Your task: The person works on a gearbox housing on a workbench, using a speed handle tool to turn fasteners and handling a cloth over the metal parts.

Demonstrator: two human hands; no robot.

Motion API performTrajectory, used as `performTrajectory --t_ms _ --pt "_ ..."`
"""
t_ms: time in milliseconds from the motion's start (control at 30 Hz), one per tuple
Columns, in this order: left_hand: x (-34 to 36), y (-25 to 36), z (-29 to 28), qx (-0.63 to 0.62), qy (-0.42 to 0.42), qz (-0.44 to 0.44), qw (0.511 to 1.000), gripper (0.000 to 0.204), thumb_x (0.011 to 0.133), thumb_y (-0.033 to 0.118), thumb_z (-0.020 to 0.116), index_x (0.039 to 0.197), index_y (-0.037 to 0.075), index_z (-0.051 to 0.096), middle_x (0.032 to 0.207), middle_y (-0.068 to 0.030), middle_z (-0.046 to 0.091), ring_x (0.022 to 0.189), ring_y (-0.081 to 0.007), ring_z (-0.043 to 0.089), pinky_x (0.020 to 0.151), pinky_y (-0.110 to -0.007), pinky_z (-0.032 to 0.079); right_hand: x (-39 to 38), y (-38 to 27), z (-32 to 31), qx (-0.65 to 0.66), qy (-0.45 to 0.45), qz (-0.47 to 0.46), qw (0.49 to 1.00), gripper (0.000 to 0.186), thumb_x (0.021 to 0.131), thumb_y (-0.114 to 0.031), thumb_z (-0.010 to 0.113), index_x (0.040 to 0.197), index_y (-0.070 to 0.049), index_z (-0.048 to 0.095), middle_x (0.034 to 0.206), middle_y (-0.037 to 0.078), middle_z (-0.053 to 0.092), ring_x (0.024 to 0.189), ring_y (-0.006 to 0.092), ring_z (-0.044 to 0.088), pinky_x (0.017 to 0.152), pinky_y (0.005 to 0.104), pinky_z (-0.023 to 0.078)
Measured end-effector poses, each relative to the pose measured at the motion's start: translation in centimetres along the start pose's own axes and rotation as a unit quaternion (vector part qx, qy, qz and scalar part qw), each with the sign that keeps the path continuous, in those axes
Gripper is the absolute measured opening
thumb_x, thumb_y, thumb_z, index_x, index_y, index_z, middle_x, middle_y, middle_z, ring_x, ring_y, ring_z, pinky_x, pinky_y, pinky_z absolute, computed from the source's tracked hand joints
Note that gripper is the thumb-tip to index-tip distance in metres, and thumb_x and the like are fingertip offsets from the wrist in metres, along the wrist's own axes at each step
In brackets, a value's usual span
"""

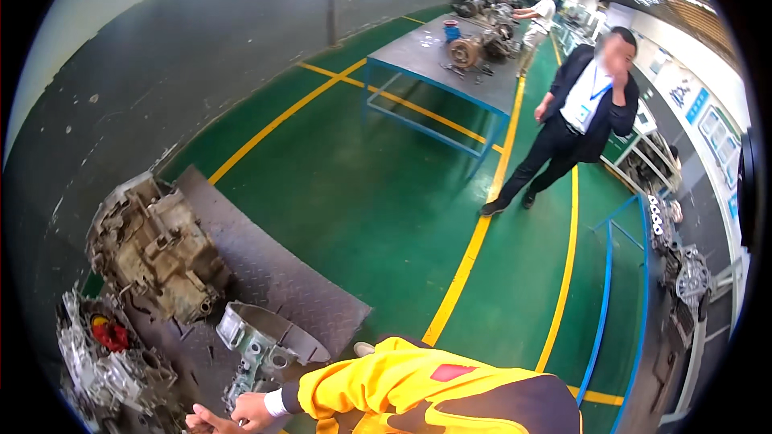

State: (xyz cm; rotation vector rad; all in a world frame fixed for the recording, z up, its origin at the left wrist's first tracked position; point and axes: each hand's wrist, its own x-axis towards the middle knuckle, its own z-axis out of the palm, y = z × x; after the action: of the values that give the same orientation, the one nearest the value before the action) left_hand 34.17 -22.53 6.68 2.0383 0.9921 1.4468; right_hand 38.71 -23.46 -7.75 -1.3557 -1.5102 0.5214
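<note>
At the lower edge, left of the middle, my right hand (256, 411) comes out of a yellow sleeve with a white cuff. Its fingers are closed around a slim shiny metal piece (242, 422), too little of which shows to name. Right beside it is my left hand (207, 419), thumb stuck out and fingers curled; the picture's rim cuts it off, hiding whatever it grips. Just above both hands sits an open, bell-shaped metal housing (261, 345) on a chequered metal bench (301, 289).
A brown gearbox casing (161, 245) and a silver casing (104, 354) with a red part crowd the bench's left. On the green floor (362, 193) a person in a dark jacket (585, 100) walks. Beyond stand a blue-legged table (410, 52) and another person (540, 16); a blue frame (599, 313) is right.
</note>
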Motion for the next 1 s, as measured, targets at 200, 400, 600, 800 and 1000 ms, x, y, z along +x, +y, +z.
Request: performTrajectory --t_ms 200,400,600,800,1000 --pt "0.7 0.3 -0.6 -0.007 -0.052 -0.013 0.999 0.039 0.085 0.025 0.065 0.061 0.004 0.043 0.053 -0.0118 0.044 0.052 -0.028 0.041 0.06 -0.041 0.036 0.8 -0.1 -0.4 -0.035 0.016 -0.024 0.999 0.022 0.071 -0.029 0.066 0.069 -0.008 0.063 0.064 0.012 0.06 0.061 0.0328 0.06 0.053 0.0427 0.046" --pt "0.6 -1.8 -1.1 -0.016 -0.041 -0.013 0.999 0.037 0.082 0.023 0.067 0.06 0.004 0.043 0.053 -0.0086 0.043 0.052 -0.0241 0.04 0.058 -0.039 0.035 1.1 0.3 -0.1 -0.061 0.013 -0.044 0.997 0.022 0.072 -0.029 0.066 0.067 -0.008 0.063 0.065 0.012 0.061 0.063 0.0322 0.06 0.054 0.044 0.046" --pt "0.7 -2.1 -1.2 -0.064 -0.023 0.012 0.998 0.037 0.082 0.02 0.068 0.06 0.005 0.043 0.052 -0.004 0.04 0.05 -0.0162 0.037 0.051 -0.036 0.034 0.4 0.6 1.7 -0.001 0.012 0.034 0.999 0.033 0.073 -0.035 0.064 0.066 -0.005 0.055 0.066 0.017 0.06 0.068 0.038 0.056 0.063 0.0471 0.042" --pt "0.7 -3.3 0.2 -0.055 -0.056 0.013 0.997 0.034 0.089 0.008 0.057 0.069 0.005 0.03 0.064 -0.0018 0.025 0.059 -0.0145 0.029 0.056 -0.031 0.027 0.7 0.0 -0.9 0.029 0.007 0.058 0.998 0.031 0.072 -0.033 0.066 0.067 -0.003 0.058 0.065 0.019 0.061 0.062 0.0385 0.06 0.057 0.046 0.046" --pt "-0.5 -3.8 -2.2 -0.055 0.0 0.027 0.998 0.031 0.086 0.003 0.059 0.067 0.007 0.034 0.062 -0.0008 0.032 0.058 -0.0131 0.033 0.055 -0.03 0.029 0.7 -0.8 0.7 0.035 -0.03 -0.021 0.999 0.03 0.077 -0.034 0.062 0.068 -0.005 0.057 0.063 0.019 0.059 0.062 0.04 0.059 0.056 0.0479 0.045"
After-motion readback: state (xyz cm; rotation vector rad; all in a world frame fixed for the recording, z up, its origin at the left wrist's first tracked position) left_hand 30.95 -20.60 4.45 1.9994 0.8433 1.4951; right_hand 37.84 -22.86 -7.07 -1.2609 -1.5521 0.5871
